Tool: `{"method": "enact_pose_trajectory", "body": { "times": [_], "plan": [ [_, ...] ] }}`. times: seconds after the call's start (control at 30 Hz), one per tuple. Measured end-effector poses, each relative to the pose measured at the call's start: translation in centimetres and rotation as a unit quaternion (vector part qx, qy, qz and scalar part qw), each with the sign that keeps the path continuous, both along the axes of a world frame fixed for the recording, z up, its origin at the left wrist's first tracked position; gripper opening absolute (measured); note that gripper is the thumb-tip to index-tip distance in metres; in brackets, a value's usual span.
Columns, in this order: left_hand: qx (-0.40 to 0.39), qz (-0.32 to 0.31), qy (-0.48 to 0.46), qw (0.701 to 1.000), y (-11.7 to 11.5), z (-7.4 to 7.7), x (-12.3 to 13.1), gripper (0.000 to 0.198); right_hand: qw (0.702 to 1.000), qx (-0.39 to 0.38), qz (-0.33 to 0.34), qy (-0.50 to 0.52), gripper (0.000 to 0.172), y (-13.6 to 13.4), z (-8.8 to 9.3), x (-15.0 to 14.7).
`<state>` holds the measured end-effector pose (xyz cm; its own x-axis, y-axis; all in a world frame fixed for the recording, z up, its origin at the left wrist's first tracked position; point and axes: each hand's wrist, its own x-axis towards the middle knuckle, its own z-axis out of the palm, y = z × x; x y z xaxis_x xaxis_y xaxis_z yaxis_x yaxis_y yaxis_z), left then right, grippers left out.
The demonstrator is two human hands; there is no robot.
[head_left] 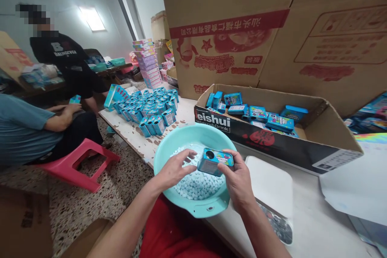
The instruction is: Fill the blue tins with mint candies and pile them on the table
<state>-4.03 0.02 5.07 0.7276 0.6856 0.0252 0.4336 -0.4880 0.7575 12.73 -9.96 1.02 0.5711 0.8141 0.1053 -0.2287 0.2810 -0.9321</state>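
Over a turquoise basin (163, 157), my right hand (240, 177) grips a small blue candy tin (211, 166) with a colourful label and a dark round hole on its top face. The tin is tilted, its holed end toward the left. Just left of it my left hand (177, 169) hovers with fingers apart and curved; I see nothing in it. Many small pale blue candies (196, 185) lie in the basin below both hands.
Many upright blue tins (151, 107) crowd the table at left. An open carton (266, 149) holds more tins at right, near a white scale (272, 185). A seated person (27, 129) beside a red stool (81, 161) and a standing person (63, 54) are at left.
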Motion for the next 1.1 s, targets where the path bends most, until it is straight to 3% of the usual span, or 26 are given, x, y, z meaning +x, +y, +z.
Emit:
{"method": "enact_pose_trajectory", "body": {
  "times": [0.1,0.23,0.33,0.43,0.5,0.57,0.63,0.7,0.77,0.87,0.9,0.97,1.1],
  "plan": [
    [0.045,-0.072,0.149,0.985,0.1,-1.2,0.0,0.040,0.999,-0.015,-0.039,-0.017,0.044,0.4,-0.1,-0.1],
    [0.085,-0.216,0.336,0.913,0.0,-1.9,0.5,0.039,0.997,-0.034,-0.057,-0.043,0.047,0.9,-0.3,-0.1],
    [0.090,-0.250,0.407,0.874,0.2,-2.1,1.0,0.036,0.996,-0.047,-0.059,-0.049,0.047,1.0,-0.5,0.0],
    [0.086,-0.260,0.423,0.863,0.8,-2.4,1.1,0.032,0.995,-0.049,-0.065,-0.057,0.048,1.1,-0.7,0.1],
    [0.087,-0.257,0.396,0.877,1.3,-2.5,0.8,0.025,0.995,-0.039,-0.067,-0.062,0.049,1.1,-0.9,0.1],
    [0.053,-0.235,0.335,0.911,1.9,-2.4,0.3,0.020,0.995,-0.029,-0.069,-0.069,0.049,1.2,-1.1,0.2],
    [-0.039,-0.175,0.233,0.956,2.5,-2.1,-0.4,0.015,0.994,-0.026,-0.071,-0.077,0.049,1.3,-1.2,0.3],
    [-0.165,-0.076,0.088,0.979,3.0,-1.9,-1.1,0.016,0.994,-0.029,-0.070,-0.084,0.048,1.3,-1.2,0.3],
    [-0.284,0.033,-0.073,0.955,3.4,-1.7,-1.6,0.023,0.993,-0.030,-0.066,-0.091,0.047,1.3,-1.2,0.3],
    [-0.380,0.144,-0.230,0.884,3.6,-1.6,-1.4,0.034,0.992,-0.031,-0.053,-0.110,0.046,1.1,-0.9,0.2],
    [-0.394,0.154,-0.241,0.874,3.5,-1.4,-1.1,0.035,0.991,-0.034,-0.048,-0.118,0.045,1.1,-0.8,0.2],
    [-0.389,0.137,-0.215,0.885,3.3,-0.6,-0.5,0.035,0.989,-0.043,-0.036,-0.135,0.043,0.9,-0.6,0.2],
    [-0.249,0.030,-0.100,0.963,2.4,2.6,1.1,0.023,0.985,-0.058,-0.015,-0.163,0.040,0.9,-0.2,0.1]
  ]
}}
